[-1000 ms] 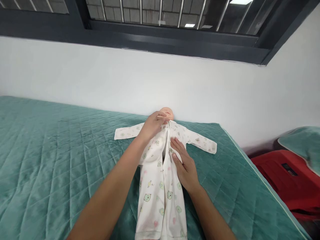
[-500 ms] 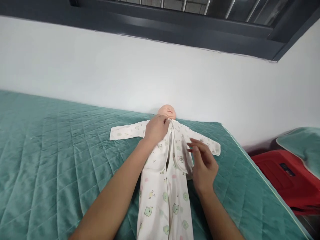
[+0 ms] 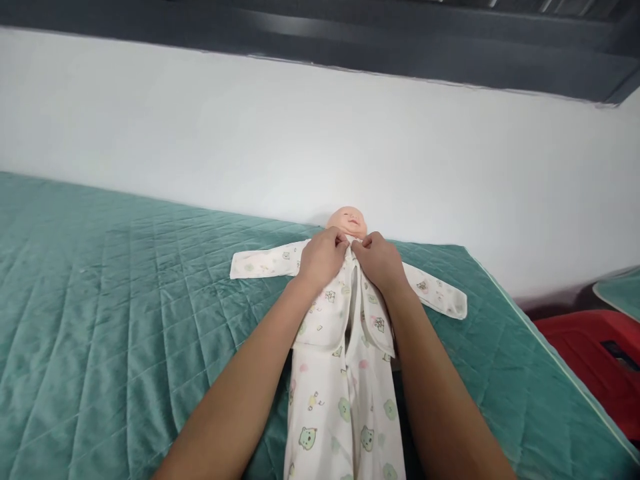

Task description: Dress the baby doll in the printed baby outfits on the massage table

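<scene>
A baby doll (image 3: 347, 220) lies on its back, its head close to the wall. It wears a white baby jacket (image 3: 323, 323) printed with small animals, over matching patterned pants (image 3: 325, 407). Both sleeves stretch out sideways. At the collar, my left hand (image 3: 325, 255) pinches one front edge of the jacket with its fingers closed. My right hand (image 3: 379, 259) is closed on the opposite edge, its fingertips almost meeting the left ones just below the doll's chin. Under the collar the two front panels hang slightly apart. Any fastener there is hidden by my fingers.
The doll lies on a green quilted bedspread (image 3: 125, 320) whose edge slopes down on the right. Behind it rises a white wall (image 3: 250, 140) below a dark window frame (image 3: 325, 40). A red plastic chair or stool (image 3: 595, 360) stands beyond the right edge.
My right hand has moved up and left from beside the jacket's lower front to its collar, and its fingers have closed there. My left hand stays at the collar. The view has shifted slightly.
</scene>
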A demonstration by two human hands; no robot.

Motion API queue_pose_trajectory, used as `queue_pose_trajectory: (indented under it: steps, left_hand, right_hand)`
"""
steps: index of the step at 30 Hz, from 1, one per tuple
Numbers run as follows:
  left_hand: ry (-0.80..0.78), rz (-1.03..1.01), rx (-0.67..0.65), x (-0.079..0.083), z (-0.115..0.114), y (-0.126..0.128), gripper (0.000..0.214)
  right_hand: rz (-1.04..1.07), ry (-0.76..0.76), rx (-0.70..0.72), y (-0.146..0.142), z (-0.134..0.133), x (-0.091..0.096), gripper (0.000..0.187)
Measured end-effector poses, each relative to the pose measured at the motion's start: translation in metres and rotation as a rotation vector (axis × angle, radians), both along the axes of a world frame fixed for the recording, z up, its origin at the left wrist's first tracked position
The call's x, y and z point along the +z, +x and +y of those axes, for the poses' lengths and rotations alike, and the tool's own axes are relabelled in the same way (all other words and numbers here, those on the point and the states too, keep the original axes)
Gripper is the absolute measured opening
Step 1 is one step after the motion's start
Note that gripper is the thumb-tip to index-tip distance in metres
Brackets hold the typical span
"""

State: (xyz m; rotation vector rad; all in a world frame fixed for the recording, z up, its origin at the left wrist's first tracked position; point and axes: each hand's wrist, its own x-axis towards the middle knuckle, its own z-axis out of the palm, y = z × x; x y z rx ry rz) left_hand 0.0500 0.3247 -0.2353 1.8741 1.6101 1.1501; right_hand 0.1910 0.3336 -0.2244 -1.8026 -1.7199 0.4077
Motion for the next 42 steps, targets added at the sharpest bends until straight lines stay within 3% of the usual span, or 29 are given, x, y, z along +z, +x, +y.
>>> queue_pose_trajectory:
  steps: [3,8,10,15,25,32,42]
  left_hand:
    - [0.026,-0.019,0.012,0.001,-0.003,0.0,0.01]
    - [0.089,-0.111,0.037,0.004,-0.008,0.003,0.01]
    - [0.107,-0.176,0.057,0.003,-0.009,0.004,0.009]
    - [0.101,-0.258,0.075,0.002,-0.009,0.003,0.007]
    - [0.033,-0.291,0.06,0.009,-0.013,0.003,0.008]
    - [0.018,-0.414,-0.037,0.003,-0.008,-0.002,0.005]
    - [0.011,-0.443,-0.04,-0.004,-0.004,-0.004,0.013]
  right_hand:
    - [0.157,0.031,0.049,0.006,0.0,-0.002,0.015]
    - [0.659,-0.049,0.133,0.011,-0.004,0.003,0.024]
    - [0.754,-0.02,0.159,0.006,-0.007,0.005,0.024]
    - [0.667,0.029,0.213,-0.003,-0.011,0.006,0.026]
    - [0.62,0.067,0.354,0.008,-0.008,-0.002,0.022]
    - [0.857,-0.002,0.376,0.013,0.002,-0.014,0.027]
    - [0.691,-0.018,0.338,0.011,-0.002,-0.009,0.032]
